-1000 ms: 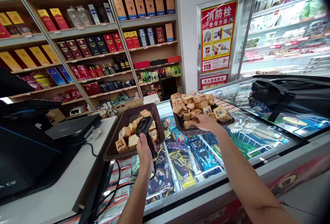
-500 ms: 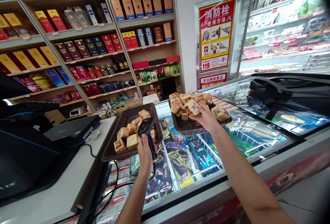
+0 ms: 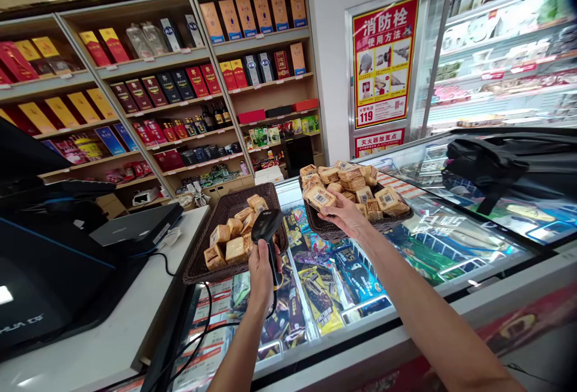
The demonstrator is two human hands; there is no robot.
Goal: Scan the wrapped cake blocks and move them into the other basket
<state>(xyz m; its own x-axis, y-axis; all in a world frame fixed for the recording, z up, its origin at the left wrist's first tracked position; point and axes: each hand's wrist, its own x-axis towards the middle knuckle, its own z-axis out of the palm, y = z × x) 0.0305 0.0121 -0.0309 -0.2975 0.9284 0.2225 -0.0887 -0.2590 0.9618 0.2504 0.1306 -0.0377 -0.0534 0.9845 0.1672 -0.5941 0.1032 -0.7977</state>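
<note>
My left hand [image 3: 262, 272] is closed around the handle of a black barcode scanner [image 3: 267, 226], its head over the right side of the left wicker basket [image 3: 202, 260]. Several packaged snack pieces [image 3: 234, 250], tan and brown, lie in that basket. At the right wicker basket [image 3: 331, 231], my right hand [image 3: 345, 214] grips a packaged snack [image 3: 320, 198] by its edge, barcode side facing up. A heap of similar packages [image 3: 354, 178] fills this basket behind and beside the hand. The scanner's head points toward the right basket.
Both baskets rest on a glass-topped freezer [image 3: 451, 272] holding bagged ice creams. The scanner's black cable [image 3: 210, 320] loops down at the left. A checkout terminal [image 3: 45, 272] stands on the white counter [image 3: 135, 314]. A black bag [image 3: 496, 163] lies at the right.
My right hand has moved left within the right basket and now holds a package up at its left side. The view has shifted slightly; the scanner stays in my left hand.
</note>
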